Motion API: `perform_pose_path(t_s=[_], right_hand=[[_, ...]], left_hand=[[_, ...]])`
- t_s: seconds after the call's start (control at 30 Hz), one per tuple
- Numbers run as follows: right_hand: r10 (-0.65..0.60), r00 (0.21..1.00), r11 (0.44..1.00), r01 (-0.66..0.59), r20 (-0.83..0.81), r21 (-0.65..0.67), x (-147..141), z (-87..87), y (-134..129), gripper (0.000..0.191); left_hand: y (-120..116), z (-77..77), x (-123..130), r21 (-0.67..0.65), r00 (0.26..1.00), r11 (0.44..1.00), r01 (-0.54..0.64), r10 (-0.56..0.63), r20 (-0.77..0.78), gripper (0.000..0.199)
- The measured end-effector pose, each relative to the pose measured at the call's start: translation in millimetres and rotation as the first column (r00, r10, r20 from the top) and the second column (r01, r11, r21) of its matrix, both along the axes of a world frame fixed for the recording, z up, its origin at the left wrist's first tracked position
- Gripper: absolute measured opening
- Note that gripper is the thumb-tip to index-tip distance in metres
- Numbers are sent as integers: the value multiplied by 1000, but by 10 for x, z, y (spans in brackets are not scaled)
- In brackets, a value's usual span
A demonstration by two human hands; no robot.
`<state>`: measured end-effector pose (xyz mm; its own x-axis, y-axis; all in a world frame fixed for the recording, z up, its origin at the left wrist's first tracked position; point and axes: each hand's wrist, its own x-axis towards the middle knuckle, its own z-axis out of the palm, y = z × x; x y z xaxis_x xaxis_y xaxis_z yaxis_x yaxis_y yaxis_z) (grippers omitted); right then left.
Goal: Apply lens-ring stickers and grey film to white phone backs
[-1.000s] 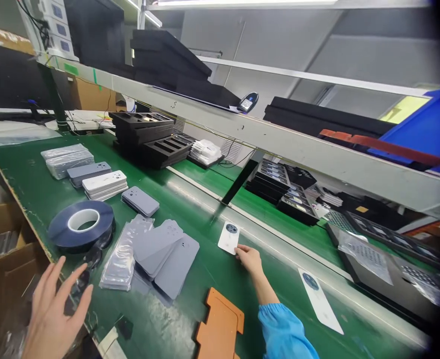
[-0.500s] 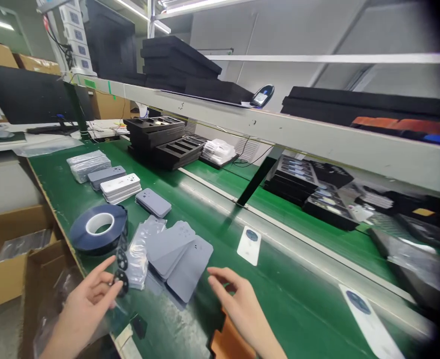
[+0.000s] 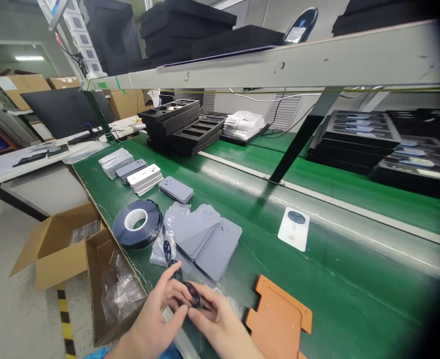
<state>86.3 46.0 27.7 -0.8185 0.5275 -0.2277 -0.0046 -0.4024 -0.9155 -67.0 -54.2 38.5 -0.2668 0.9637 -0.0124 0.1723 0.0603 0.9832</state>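
Note:
A clear strip with round black camera-lens stickers (image 3: 167,249) runs from a dark blue roll (image 3: 119,227) with a white core, down to my hands. My left hand (image 3: 163,309) has its fingers curled about the strip, with the index finger lying along it. Close against it, my right hand (image 3: 218,314) pinches the strip's end between thumb and fingers. Behind the hands, fanned grey phone-back sheets (image 3: 220,249) lie beside clear plastic sleeves (image 3: 160,249). To the right of my right hand lies an orange notched plate (image 3: 276,319).
Stacked grey (image 3: 175,189) and white phone-back panels (image 3: 144,179) stand farther back. A white panel with a dark round patch (image 3: 294,234) lies on the metal band. Black trays (image 3: 171,124) stand under the shelf beam (image 3: 223,70). Open cardboard boxes (image 3: 63,262) are at lower left.
My right hand has come across to my left hand and now grips the strip. The strip reaches farther from the roll. The view has shifted, showing more of the orange plate.

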Motion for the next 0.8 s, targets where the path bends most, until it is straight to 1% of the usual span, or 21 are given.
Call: perform_pose_path(t_s=[0.03,0.07,0.13,0.2,0.27,0.4,0.47,0.57,0.63,0.7,0.8], right_hand=[[14,999,999,-16,-34,-49,8,12,8,55],[28,998,996,-34,-63,-85,15,25,13,52],[41,994,987,-56,-103,-151,23,48,18,49],[37,992,978,-61,-123,-199,23,62,21,47],[27,990,976,-55,-135,-210,18,72,24,46],[35,990,976,-64,-139,-206,12,75,22,50],[34,992,975,-59,-118,-214,13,56,15,54],[8,997,977,-25,-80,-211,19,5,9,58],[-7,998,981,-4,-58,-192,28,-35,8,59],[-21,999,986,16,-32,-166,40,-78,2,58],[-51,998,994,54,30,-95,57,-136,-28,57]], left_hand=[[7,-2,-19,13,991,999,-49,50,-123,61],[14,-5,-35,33,966,996,-85,91,-243,54],[21,-13,-58,68,895,992,-104,123,-428,47],[18,-18,-72,90,849,993,-75,111,-517,47],[10,-18,-85,113,826,993,-38,95,-555,51],[8,0,-116,176,791,984,18,94,-605,55],[18,13,-122,222,774,975,23,123,-621,50],[39,33,-130,287,773,958,11,175,-610,37],[48,58,-154,304,786,952,-24,206,-583,26],[48,105,-202,283,816,955,-90,234,-528,20],[42,214,-291,184,888,951,-250,301,-349,19]])
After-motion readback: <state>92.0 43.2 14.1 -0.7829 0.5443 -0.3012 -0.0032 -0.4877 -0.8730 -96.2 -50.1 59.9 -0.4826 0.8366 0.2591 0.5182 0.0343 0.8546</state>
